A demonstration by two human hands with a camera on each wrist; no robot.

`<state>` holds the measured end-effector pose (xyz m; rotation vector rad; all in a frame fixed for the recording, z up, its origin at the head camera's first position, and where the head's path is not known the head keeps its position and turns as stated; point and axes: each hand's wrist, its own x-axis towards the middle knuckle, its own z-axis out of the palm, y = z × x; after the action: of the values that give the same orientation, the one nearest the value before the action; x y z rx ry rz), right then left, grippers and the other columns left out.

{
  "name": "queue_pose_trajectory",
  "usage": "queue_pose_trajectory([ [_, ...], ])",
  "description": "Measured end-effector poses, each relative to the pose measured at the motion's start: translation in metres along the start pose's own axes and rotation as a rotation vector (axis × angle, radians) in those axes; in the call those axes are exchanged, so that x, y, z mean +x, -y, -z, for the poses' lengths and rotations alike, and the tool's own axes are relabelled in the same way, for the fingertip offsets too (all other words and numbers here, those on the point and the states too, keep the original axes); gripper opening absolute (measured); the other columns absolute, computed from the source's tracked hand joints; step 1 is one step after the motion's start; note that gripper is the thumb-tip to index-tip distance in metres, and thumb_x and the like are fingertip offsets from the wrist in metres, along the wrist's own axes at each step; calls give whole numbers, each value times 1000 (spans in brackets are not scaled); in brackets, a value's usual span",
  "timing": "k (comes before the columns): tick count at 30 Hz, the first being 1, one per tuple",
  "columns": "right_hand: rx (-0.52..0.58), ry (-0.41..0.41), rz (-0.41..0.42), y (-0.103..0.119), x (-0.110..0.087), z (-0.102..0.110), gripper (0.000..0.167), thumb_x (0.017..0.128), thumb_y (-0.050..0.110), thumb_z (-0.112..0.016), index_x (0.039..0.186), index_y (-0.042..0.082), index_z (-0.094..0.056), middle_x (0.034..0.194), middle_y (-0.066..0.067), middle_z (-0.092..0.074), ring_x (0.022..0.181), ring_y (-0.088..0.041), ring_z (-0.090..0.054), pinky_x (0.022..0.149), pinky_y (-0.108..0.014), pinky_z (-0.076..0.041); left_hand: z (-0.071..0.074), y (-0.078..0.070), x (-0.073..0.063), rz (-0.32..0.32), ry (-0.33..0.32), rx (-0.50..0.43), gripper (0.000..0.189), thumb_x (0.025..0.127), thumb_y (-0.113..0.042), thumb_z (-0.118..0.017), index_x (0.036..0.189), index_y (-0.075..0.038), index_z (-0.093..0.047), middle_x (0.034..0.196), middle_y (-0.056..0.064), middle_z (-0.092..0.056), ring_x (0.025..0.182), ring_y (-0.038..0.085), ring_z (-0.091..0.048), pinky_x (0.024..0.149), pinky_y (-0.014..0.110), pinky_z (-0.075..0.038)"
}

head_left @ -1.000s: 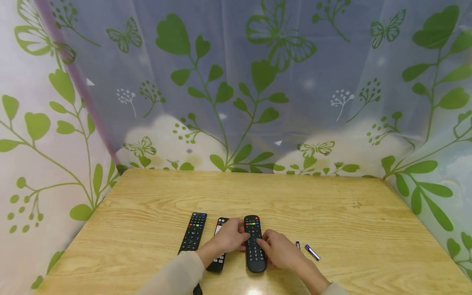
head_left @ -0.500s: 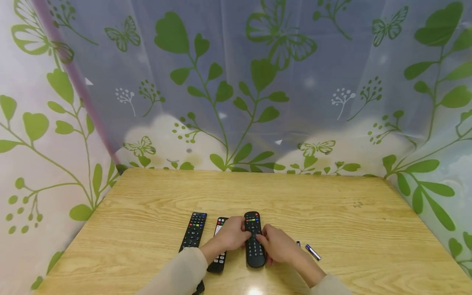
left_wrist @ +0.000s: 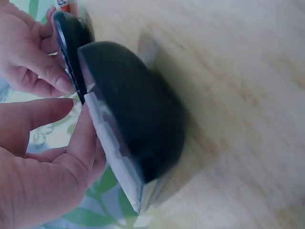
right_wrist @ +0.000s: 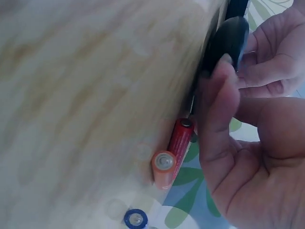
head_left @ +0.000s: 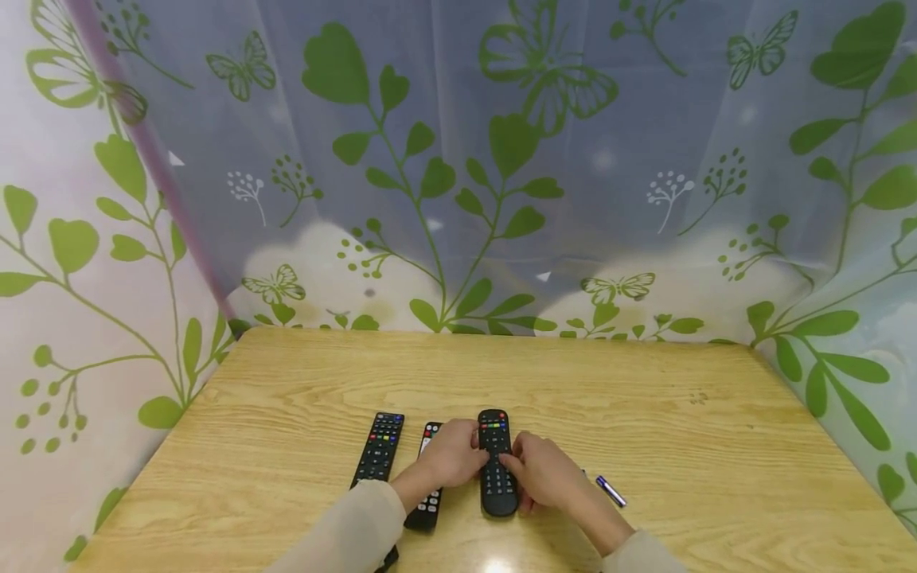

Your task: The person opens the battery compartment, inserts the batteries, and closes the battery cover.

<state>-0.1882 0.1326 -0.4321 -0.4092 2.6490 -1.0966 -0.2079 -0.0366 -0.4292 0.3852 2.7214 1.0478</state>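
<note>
Held item: a black plastic remote control with rounded ends and a red button at its far corner [head_left: 497, 481], button face up, located between the two hands over the near half of the pale wood-grain counter [head_left: 716, 446]. Whether its underside touches the wood cannot be told.

Grip, left hand [head_left: 450, 458]: thumb and fingers pinch the remote's left edge. Grip, right hand [head_left: 546, 475]: thumb lies on the button face, fingers curl round the right edge; the remote is pinched from both sides.

Neighbours, left: a slim black remote with white buttons [head_left: 421, 519] lies partly beneath the left forearm; further left, a long black remote with small coloured buttons [head_left: 378, 454] is partly covered by the cream sleeve [head_left: 358, 525]. Neither is held.

Neighbours, right: one blue-and-white cylindrical battery [head_left: 611, 491] lies just beyond the right hand. The right wrist view also shows a red battery [right_wrist: 182, 136] and an orange battery [right_wrist: 163, 171], close together on the counter, untouched.

Progress, judged: the hold on the central remote is complete, with both hands engaged. Outstanding: the remote is not yet released, and these batteries lie outside it. Its back is hidden, so the state of any battery compartment, closed or uncovered, filled or bare, cannot be confirmed.
</note>
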Motion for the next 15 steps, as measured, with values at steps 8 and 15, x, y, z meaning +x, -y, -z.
queue_pose_trajectory([
  [8, -103, -154, -6, 12, -1, 2, 20, 96, 25, -58, 102, 6, -60, 62, 3, -53, 50, -11, -49, 44, -28, -40, 33, 9, -15, -45, -122, -229, 32, 93, -6, -57, 123, 3, -55, 101, 12, -58, 69, 16, -60, 53, 29, -51],
  [15, 220, 29, 82, 33, -5, -5, 20, 99, 18, -53, 102, -1, -59, 69, -7, -60, 54, -17, -60, 48, -32, -53, 52, 31, -28, -48, -225, -118, 30, 90, -2, -57, 120, 2, -58, 99, 11, -59, 85, 23, -62, 66, 34, -52],
])
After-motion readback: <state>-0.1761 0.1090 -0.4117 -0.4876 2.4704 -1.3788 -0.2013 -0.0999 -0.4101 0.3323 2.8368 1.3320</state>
